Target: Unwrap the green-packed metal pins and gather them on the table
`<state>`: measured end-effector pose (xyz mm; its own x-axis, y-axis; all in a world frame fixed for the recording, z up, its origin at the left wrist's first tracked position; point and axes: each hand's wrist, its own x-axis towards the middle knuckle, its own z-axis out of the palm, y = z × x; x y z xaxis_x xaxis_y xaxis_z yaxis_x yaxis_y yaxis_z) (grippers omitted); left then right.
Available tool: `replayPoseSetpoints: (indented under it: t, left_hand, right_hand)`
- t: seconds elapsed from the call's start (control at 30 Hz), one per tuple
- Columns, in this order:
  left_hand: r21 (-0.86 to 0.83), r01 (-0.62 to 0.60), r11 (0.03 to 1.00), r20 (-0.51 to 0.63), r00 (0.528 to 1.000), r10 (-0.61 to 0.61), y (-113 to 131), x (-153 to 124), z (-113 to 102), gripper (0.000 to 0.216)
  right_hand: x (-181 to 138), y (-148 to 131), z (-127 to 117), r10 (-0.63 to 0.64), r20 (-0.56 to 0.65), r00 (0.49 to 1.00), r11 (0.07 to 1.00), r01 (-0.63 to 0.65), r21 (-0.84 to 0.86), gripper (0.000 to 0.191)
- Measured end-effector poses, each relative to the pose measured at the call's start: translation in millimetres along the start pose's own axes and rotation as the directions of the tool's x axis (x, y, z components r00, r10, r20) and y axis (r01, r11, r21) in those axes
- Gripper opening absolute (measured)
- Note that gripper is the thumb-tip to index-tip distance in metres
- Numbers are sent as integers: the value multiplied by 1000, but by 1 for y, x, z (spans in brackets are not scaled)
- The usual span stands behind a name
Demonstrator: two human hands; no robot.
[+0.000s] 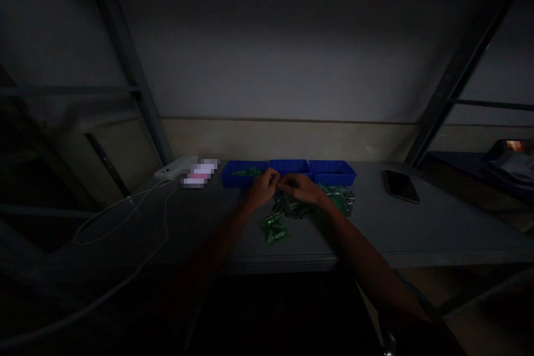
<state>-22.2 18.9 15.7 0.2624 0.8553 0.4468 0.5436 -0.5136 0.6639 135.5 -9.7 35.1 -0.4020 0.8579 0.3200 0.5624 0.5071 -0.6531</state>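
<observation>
My left hand (262,188) and my right hand (301,188) meet in front of the middle blue bin (290,165). Both have their fingers pinched together; anything held between them is too small and dark to make out. Under the right hand lies a loose heap of small metal pieces (294,210). Closer to me, a green plastic packet (274,228) with small pieces inside rests flat on the table. More green packets (340,198), mixed with shiny pieces, are heaped beside my right wrist. Green items lie inside the left blue bin (233,180).
A right blue bin (334,173) completes the row along the wall. On the grey table (375,233), a dark phone (399,186) lies to the right. At the left are a white power strip (177,168), a blurred-out paper (200,173) and trailing white cables (144,258). Metal posts flank the table.
</observation>
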Motion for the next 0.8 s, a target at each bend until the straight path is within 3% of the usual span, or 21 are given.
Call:
replayPoseSetpoints:
  t: [0.1,0.2,0.37,0.5,0.67,0.8]
  left_hand:
    - [28,-2,1000,18,1000,1,-3,0,1,20]
    - [33,5,999,8,1000,-5,-6,1,0,22]
    - [18,15,1000,-26,1000,-15,-5,2,-2,21]
    - [-13,1,1000,-15,1000,-1,-3,2,-4,21]
    - [-185,73,980,-10,997,-76,-4,5,-6,26]
    - [-300,230,926,159,969,-190,-7,5,-5,35]
  right_hand:
    - [-8,-6,-3,-43,192,980,999,36,37,25]
    - [-12,-12,4,-150,363,919,989,140,54,30]
    - [-9,-16,18,-243,398,884,963,270,-12,16]
    - [-5,-13,19,-202,425,883,978,208,33,6]
    - [1,0,10,20,199,980,983,-55,173,9]
    - [6,13,2,174,-21,984,928,-157,337,14]
